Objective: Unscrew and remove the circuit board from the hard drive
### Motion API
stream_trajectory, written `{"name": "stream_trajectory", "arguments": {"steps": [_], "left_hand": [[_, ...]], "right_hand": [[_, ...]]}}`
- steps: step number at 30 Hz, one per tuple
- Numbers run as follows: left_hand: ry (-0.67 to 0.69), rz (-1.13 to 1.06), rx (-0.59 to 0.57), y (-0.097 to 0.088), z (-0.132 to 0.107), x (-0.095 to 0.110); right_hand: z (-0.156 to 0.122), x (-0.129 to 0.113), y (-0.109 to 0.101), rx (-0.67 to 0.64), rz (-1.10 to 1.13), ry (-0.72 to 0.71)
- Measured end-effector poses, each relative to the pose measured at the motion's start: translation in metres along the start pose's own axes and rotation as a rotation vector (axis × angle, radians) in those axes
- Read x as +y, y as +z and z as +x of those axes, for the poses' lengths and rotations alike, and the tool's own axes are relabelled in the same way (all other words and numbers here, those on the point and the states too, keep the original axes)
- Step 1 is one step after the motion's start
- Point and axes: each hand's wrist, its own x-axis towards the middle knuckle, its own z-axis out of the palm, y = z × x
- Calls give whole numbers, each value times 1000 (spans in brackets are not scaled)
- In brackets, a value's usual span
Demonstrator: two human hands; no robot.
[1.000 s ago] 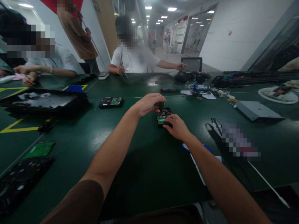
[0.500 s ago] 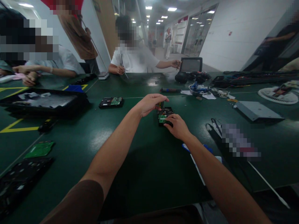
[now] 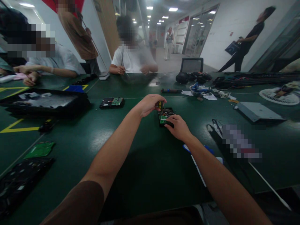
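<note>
A small black hard drive with a green circuit board [image 3: 162, 118] lies on the table in front of me. My right hand [image 3: 179, 127] grips its near right edge, thumb and fingers closed on it. Over the drive's far left part, my left hand [image 3: 151, 105] is closed around a short screwdriver with a yellow and black handle [image 3: 160, 104]. The screwdriver stands roughly upright; its tip is too small to make out. Off to the left of my hands sits a second hard drive [image 3: 112, 102], its green board facing up.
On the left are a black tray [image 3: 47, 103], a loose green circuit board [image 3: 39, 149] and a black panel [image 3: 21, 184]. A grey metal box [image 3: 259, 111], cables [image 3: 199, 89] and a white fan grille [image 3: 278, 96] lie right. People [image 3: 132, 59] sit across the green table [image 3: 140, 175].
My left fingers have shifted slightly around the screwdriver, showing more of its handle. My right hand stays on the hard drive. The person opposite has drawn an arm in; someone walks at the right.
</note>
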Motion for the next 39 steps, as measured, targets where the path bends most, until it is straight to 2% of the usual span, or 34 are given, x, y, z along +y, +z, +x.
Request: {"name": "stream_trajectory", "arguments": {"steps": [4, 7, 11, 15, 18, 22, 26, 32, 36, 39], "left_hand": [[15, 49, 8, 0, -1, 2], [-27, -15, -30, 2, -2, 2], [-49, -130, -13, 5, -1, -1], [-7, -67, 9, 3, 1, -2], [3, -25, -25, 2, 0, 0], [-42, -115, -87, 6, -2, -1], [-58, -193, -58, 5, 0, -3], [-35, -74, -5, -1, 2, -2], [-69, -117, -81, 4, -2, 0], [-78, -184, -78, 7, -3, -1]], "right_hand": [[0, 1, 1, 10, -2, -4], [-1, 1, 1, 12, -5, -13], [-1, 0, 1, 16, -1, -14], [-1, 0, 1, 17, 8, -14], [-1, 0, 1, 19, 13, -10], [-1, -1, 1, 15, 14, -13], [-1, -1, 1, 22, 17, -9], [-1, -1, 1, 22, 20, -9], [-1, -1, 0, 22, 14, -19], [-1, -2, 0, 21, 18, -16]]}}
